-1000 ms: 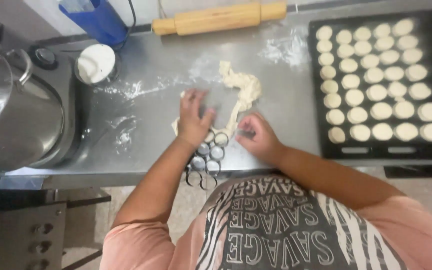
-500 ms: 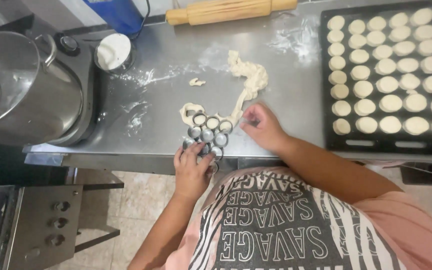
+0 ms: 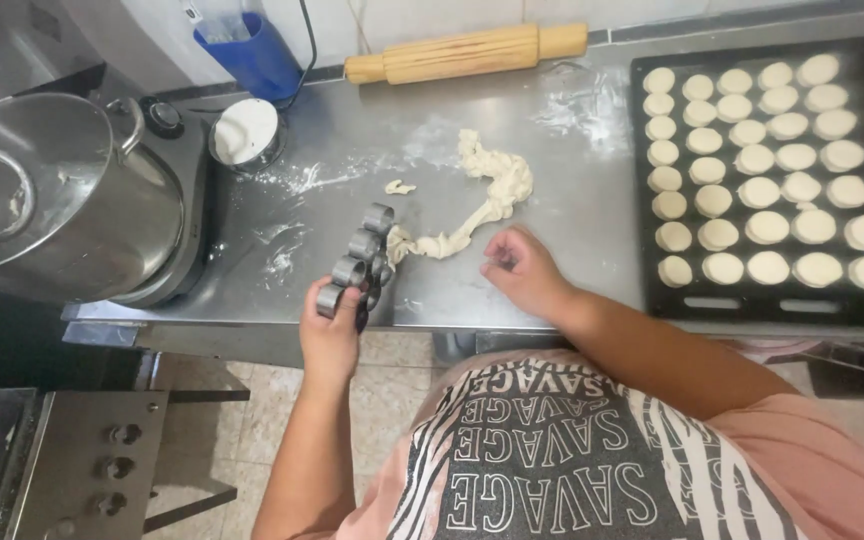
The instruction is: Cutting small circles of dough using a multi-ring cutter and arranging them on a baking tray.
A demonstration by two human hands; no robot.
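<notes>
My left hand (image 3: 332, 335) grips a metal multi-ring dough cutter (image 3: 357, 260) and holds it tilted up at the front edge of the steel counter (image 3: 572, 210). My right hand (image 3: 517, 268) rests on the counter just right of it, fingers curled, seemingly pinching a small bit of dough. A long strip of leftover dough scraps (image 3: 482, 195) trails from the cutter toward the back. A small scrap (image 3: 398, 187) lies apart to its left.
A black baking tray (image 3: 652, 290) filled with several round dough discs sits at the right. A wooden rolling pin (image 3: 467, 52) lies at the back. A small flour bowl (image 3: 244, 132), a blue container (image 3: 252, 50) and a large steel pot (image 3: 62, 200) stand left.
My left hand has lifted the ring cutter off the counter and tipped it upward. The cut rounds beneath it are gone. My right hand stays beside the dough strip.
</notes>
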